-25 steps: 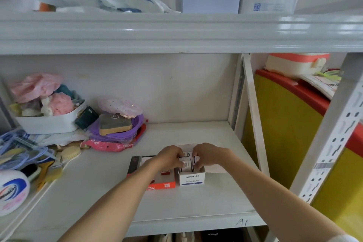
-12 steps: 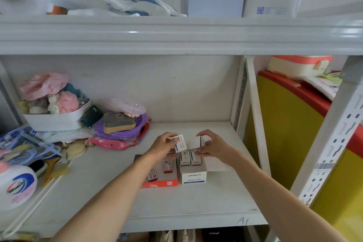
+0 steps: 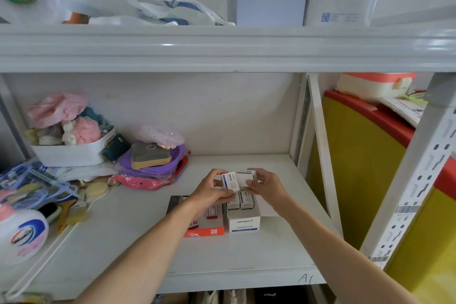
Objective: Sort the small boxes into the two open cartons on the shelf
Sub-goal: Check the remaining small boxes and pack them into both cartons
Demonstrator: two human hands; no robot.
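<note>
A: Where do the cartons stand?

B: Side by side near the front of the shelf (image 3: 246,254), touching or nearly so. The red carton (image 3: 206,231) sits left, the white carton (image 3: 244,222) right, its flap folded out to the right. Both lie open-topped, probably so boxes drop straight in by kind.

A: Contents?

B: The white carton shows two boxes (image 3: 239,201) standing upright at its far end. The red carton holds red-labelled boxes (image 3: 212,213), partly hidden by the left forearm.

A: The hands?

B: Both are raised just above the far end of the cartons. The left hand (image 3: 209,192) pinches a white box (image 3: 230,181), thumb below and fingers curled over its left edge, printed face tilted toward the camera. The right hand (image 3: 265,189) grips a second box (image 3: 248,176) just behind it, fingers half curled. The two boxes touch or overlap.

A: Why held so?

B: In my judgement, to read the labels before choosing a carton.

A: Risk?

B: A box tipping as it enters the narrow slot.
</note>
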